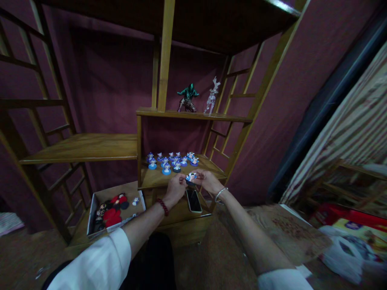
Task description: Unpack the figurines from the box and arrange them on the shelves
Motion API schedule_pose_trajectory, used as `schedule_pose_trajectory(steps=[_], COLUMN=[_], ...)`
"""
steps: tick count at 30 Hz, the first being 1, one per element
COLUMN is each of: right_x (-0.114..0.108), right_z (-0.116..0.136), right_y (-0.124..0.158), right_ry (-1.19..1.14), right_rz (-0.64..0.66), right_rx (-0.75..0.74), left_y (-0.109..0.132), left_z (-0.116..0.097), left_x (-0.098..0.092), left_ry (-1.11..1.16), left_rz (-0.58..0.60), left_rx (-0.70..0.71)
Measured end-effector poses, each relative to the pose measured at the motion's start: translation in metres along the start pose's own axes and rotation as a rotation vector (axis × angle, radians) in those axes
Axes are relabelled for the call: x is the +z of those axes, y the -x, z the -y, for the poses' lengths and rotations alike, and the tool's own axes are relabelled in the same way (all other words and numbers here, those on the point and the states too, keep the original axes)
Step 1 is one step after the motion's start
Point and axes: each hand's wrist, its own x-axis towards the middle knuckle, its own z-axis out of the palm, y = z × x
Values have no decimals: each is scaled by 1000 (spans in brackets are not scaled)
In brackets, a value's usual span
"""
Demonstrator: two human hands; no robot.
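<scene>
1. Far left: an open cardboard box point(91, 213) holds red and black items, with a small white figure point(135, 201) near its right side.
2. Left of centre: a group of small blue-and-white figurines point(166, 168) stands in loose rows on the middle shelf point(211, 166), most on rounded blue or purple bases.
3. Centre: the left hand point(176, 186), a dark red bead bracelet point(163, 207) at its wrist, pinches the near side of one figurine between thumb and fingertips.
4. Centre: this held figurine point(191, 177) is between the two hands, in front of the grouped ones; whether its base touches the shelf edge cannot be told. The step in hand is judged to be two-handed handling of this single piece; the next move calls for a light, steady fingertip hold, clear of its neighbours.
5. Just below it: a phone point(194, 201) lies screen up on the lower board.
6. Right of centre: the right hand point(209, 182), wearing a silver bracelet point(221, 194), pinches the figurine's opposite side.
7. Above: a green figure point(188, 96) and, to its right, a clear deer point(211, 98) stand on the upper shelf.
</scene>
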Motion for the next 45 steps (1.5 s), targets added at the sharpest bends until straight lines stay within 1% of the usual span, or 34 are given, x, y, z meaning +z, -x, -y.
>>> schedule_pose_trajectory(steps=[4,11,14,19,25,33,39,45], right_x=[-3,-5,-5,-6,-4,-2,-3,-9], right_z=[-1,-6,-8,-6,-8,-10,-10,-10], right_y=[-3,-7,-9,-12,-16,-19,-21,-22], right_ry=[-93,-136,-173,-148,-130,-141,-196,-195], right_rz=[23,-14,-20,-23,-36,-37,-61,-84], right_rx=[12,38,55,72,70,64,86,102], left_y=[-6,-14,-16,-18,-20,-21,-26,-29], left_z=[2,10,7,-3,-4,2,9,4], left_x=[4,9,10,10,8,9,15,21], left_ry=[-10,-65,-93,-155,-202,-178,-132,-107], left_rz=[-2,-10,-18,-27,-50,-52,-56,-36], left_rx=[-5,5,-5,-22,10,41,18,3])
